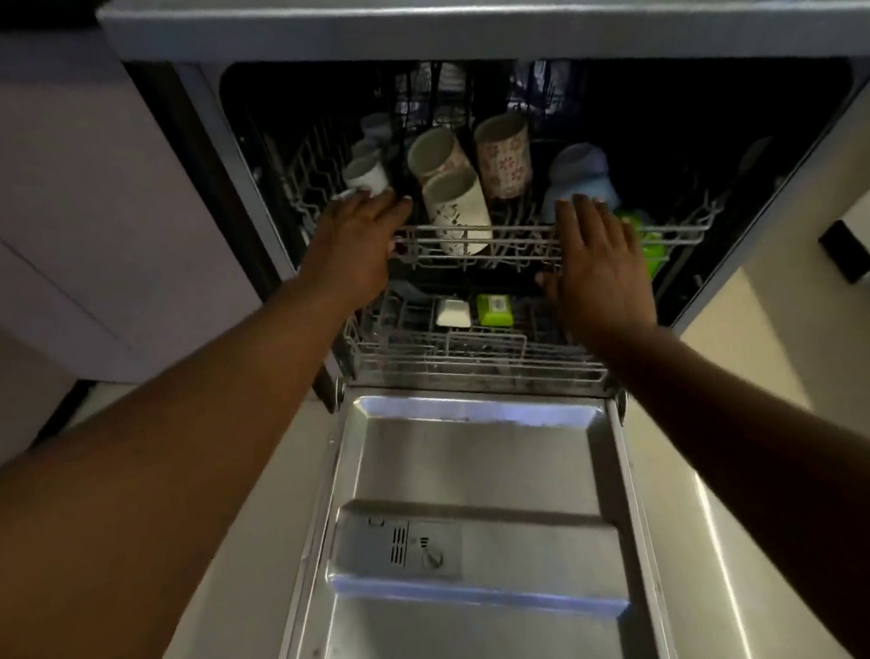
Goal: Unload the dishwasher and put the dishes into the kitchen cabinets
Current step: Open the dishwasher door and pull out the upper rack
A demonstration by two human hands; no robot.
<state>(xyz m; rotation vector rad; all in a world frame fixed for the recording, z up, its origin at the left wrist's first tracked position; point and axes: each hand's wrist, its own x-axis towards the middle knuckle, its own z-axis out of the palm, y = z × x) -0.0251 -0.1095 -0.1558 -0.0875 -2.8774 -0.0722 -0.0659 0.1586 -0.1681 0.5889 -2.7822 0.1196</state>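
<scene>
A view from above looks down into an open dishwasher, with its door (480, 557) folded flat toward the viewer and both of the person's bare arms reaching in.

The upper rack (519, 243) sits mostly inside the dark tub. It holds the cups mouth-down or tilted, probably so water drains off them: a floral cup (504, 157) at the back, a white patterned cup (458, 212) leaning against the front rail, another pale cup (433, 154) between them, a small white cup (366, 177) at the left, and a blue cup (579, 177) to the right. Below, the lower rack (424, 353) carries a small white dish (452, 312) and a green lid or container (495, 309). Something else green (645, 242) shows at the right, partly hidden.

The left hand (360, 247) lies on the rack's front left corner, fingers stretched forward, tips just beside the small white cup. It grips nothing that shows.

The right hand (598, 266) is spread flat, fingers straight, at the front rail, its tips near the blue cup. It holds nothing; whether the palm touches the wire cannot be told.

Both hands seem placed to draw the rack out. No dish has yet been lifted, and no cabinet interior is in view.
</scene>
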